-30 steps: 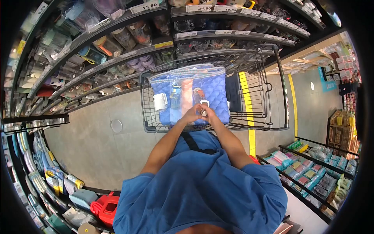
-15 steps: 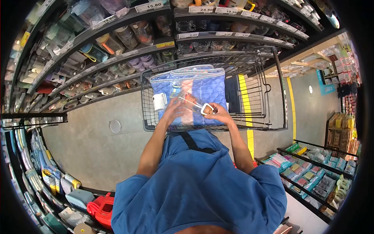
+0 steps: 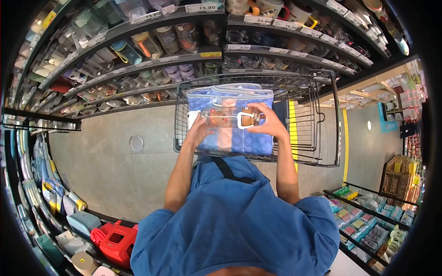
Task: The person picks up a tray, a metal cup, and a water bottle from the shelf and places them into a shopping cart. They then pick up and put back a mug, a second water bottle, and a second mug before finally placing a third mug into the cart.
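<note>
A clear water bottle (image 3: 223, 117) with a brown lid and a white carry loop lies sideways across my two hands, above a shopping cart (image 3: 337, 119). My right hand (image 3: 272, 123) grips the lid end, thumb and fingers on either side of it. At the bottle's base, my left hand (image 3: 198, 131) is closed around the other end. Under the bottle, a folded blue quilted item with a pink stripe (image 3: 258, 141) rests in the cart. A white object (image 3: 193, 118) sits beside it, partly hidden by my left hand.
Shelves of bottles and cups with price labels (image 3: 209, 8) run along the far side. Low racks of packaged goods (image 3: 368, 216) stand at right. Red plastic containers (image 3: 115, 244) sit at lower left. A round disc (image 3: 136, 143) is on the floor.
The bottle has turned from a slant to nearly level and has risen in view. My left fingers, earlier spread beside it, now hold its base. The view has shifted slightly.
</note>
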Demonstrator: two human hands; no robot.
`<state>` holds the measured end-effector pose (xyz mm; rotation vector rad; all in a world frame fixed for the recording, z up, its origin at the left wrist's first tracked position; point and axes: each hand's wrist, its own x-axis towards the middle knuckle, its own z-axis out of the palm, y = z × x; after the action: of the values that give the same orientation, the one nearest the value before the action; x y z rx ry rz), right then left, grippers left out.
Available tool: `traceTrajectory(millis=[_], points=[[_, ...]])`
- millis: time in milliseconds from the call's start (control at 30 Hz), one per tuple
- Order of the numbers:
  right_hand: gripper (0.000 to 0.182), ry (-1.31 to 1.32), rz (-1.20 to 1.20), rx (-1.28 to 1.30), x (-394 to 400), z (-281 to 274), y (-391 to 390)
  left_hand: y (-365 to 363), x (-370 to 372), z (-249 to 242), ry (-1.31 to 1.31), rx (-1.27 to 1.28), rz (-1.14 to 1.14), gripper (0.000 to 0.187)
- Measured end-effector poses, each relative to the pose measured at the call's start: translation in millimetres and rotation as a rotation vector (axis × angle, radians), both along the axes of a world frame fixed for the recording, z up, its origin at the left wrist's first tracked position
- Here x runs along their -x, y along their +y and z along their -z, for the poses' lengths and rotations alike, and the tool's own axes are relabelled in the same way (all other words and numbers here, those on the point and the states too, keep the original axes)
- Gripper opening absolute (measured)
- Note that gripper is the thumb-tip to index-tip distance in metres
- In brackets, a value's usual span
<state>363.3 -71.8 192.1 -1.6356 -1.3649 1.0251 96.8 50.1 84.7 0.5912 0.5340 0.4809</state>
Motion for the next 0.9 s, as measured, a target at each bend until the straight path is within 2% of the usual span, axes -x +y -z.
traceTrajectory(millis=[67, 100, 133, 167, 200, 267, 300, 467, 567, 700, 800, 900], points=[[0.081, 0.089, 0.017, -0.035, 0.4, 12.7, 1.8, -2.2, 2.6, -8.0, -0.049, -0.010, 0.049, 0.055], [0.084, 0.282, 0.111, -0.093, 3.5, 14.0, 1.5, -3.9, 3.0, -8.3, -0.051, -0.015, 0.040, 0.055], [0.087, 0.477, 0.206, -0.150, 5.6, 16.9, 1.9, -6.0, 2.4, -8.1, -0.037, 0.001, 0.074, 0.063], [0.091, 0.547, 0.264, -0.224, 8.5, 22.7, 4.6, -8.2, 1.0, -9.1, -0.022, 0.018, 0.109, 0.071], [0.091, 0.546, 0.260, -0.226, 11.3, 27.6, 5.1, -10.4, -0.9, -9.9, -0.024, 0.015, 0.106, 0.071], [0.093, 0.692, 0.492, -0.309, 19.8, 35.7, 5.9, -14.8, -6.5, -12.4, -0.003, -0.044, 0.192, 0.081], [0.095, 0.736, 0.479, -0.309, 21.8, 37.5, 7.7, -15.3, -11.2, -17.2, -0.029, -0.040, 0.234, 0.086], [0.090, 0.728, 0.512, -0.407, 38.8, 36.3, 8.2, -24.2, -23.6, -11.8, -0.003, -0.083, 0.300, 0.086], [0.066, 0.788, 0.465, -0.368, 47.1, 31.4, 5.4, -31.4, -30.7, -20.0, -0.012, -0.117, 0.332, 0.086], [0.069, 0.823, 0.385, -0.199, 50.8, 42.3, -1.5, -35.5, -37.9, -25.3, -0.023, -0.205, 0.396, 0.084], [0.071, 0.821, 0.359, -0.138, 57.8, 43.8, -3.9, -36.8, -41.0, -32.2, -0.010, -0.213, 0.446, 0.089], [0.074, 0.849, 0.353, -0.090, 63.3, 48.1, -4.9, -40.2, -43.0, -35.7, 0.033, -0.262, 0.438, 0.086]])
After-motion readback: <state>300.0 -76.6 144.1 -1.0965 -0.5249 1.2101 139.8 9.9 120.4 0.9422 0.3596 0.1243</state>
